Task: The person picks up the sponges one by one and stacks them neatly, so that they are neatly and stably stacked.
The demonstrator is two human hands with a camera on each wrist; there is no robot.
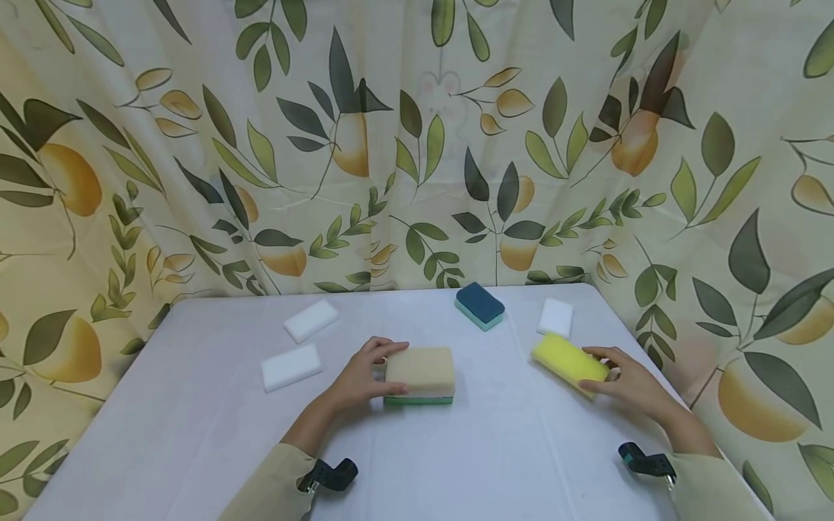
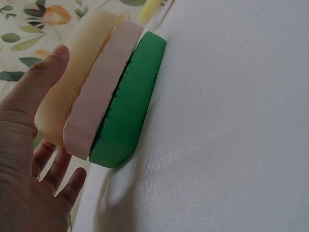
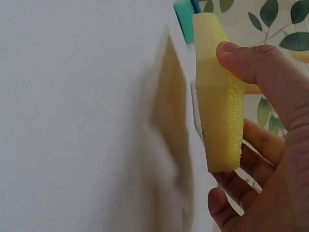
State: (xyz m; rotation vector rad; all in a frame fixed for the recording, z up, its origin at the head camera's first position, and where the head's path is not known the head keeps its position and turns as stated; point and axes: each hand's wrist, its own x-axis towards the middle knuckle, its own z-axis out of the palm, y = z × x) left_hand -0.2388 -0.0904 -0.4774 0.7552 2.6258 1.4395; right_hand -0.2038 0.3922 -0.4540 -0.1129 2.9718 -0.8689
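Note:
My left hand point(image 1: 358, 376) holds the left end of a sponge stack, its thumb and fingers on the beige top sponge point(image 1: 420, 370). Below that, the left wrist view shows a pink layer point(image 2: 104, 89) and a green layer point(image 2: 130, 101) at the bottom, against the white cloth. On the right, my right hand point(image 1: 628, 380) pinches a yellow sponge point(image 1: 570, 362) by its right end. In the right wrist view this sponge is tilted on edge and held off the cloth, with its shadow beside it.
Two white sponge blocks point(image 1: 311, 320) lie at the left on the white-clothed table point(image 1: 495, 449). Towards the back are a dark blue and teal sponge point(image 1: 480, 305) and another white block point(image 1: 555, 317), just behind the yellow sponge. A leaf-patterned curtain point(image 1: 417, 217) hangs behind the table.

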